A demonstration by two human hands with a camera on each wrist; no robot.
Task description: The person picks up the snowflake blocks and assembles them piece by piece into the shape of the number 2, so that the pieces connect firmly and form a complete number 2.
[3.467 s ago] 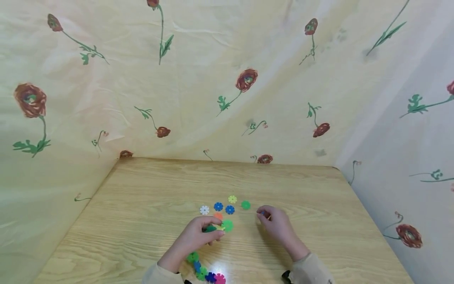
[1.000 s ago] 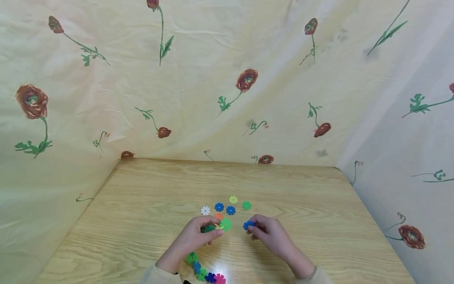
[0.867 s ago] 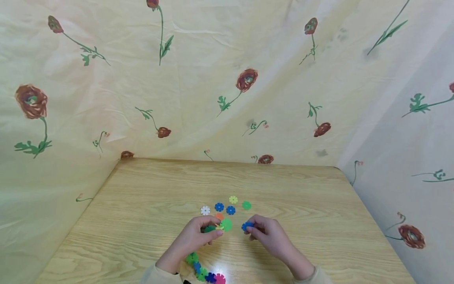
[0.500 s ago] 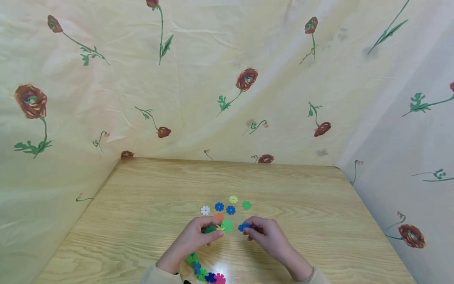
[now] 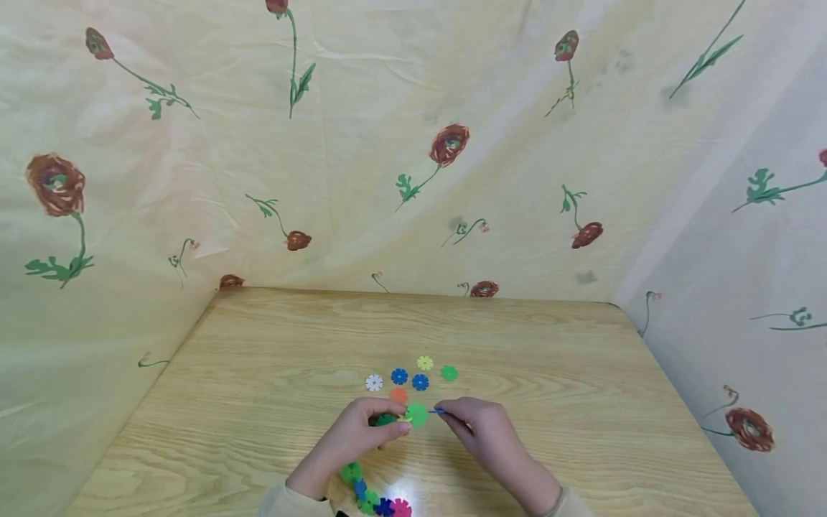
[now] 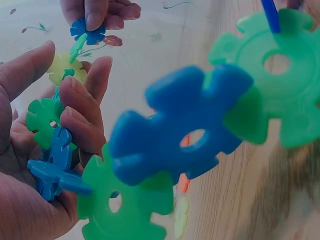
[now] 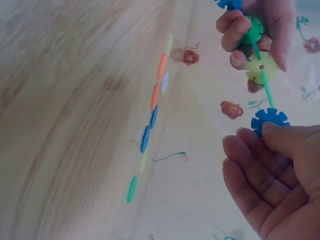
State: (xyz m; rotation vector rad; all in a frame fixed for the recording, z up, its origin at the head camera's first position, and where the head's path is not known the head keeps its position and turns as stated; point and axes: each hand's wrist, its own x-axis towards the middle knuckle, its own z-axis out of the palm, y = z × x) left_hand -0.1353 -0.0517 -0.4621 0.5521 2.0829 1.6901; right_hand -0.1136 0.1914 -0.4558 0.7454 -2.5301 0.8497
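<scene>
My left hand (image 5: 358, 431) holds a chain of notched plastic snowflake discs. A yellow disc (image 7: 261, 67) sits by its fingertips and a light green disc (image 5: 417, 414) sticks out to the right. Between thumb and fingers, my right hand (image 5: 491, 431) pinches a blue disc (image 7: 270, 120), seen edge-on in the head view. The blue disc's edge meets the light green disc's edge in the wrist views; whether their notches are joined I cannot tell. Lower links, including a pink disc (image 5: 400, 508), hang below the left hand. Part of the chain is hidden in the palm.
Loose discs lie on the wooden table (image 5: 271, 345) beyond the hands: white (image 5: 374, 383), two blue (image 5: 399, 376), yellow (image 5: 425, 363), green (image 5: 449, 373) and orange (image 5: 398, 396). A flower-printed cloth (image 5: 362, 143) encloses the table's back and sides.
My right hand has come in from the right with the blue disc and brought it up to the light green disc. The blue disc has turned edge-on. My left hand has stayed nearly still.
</scene>
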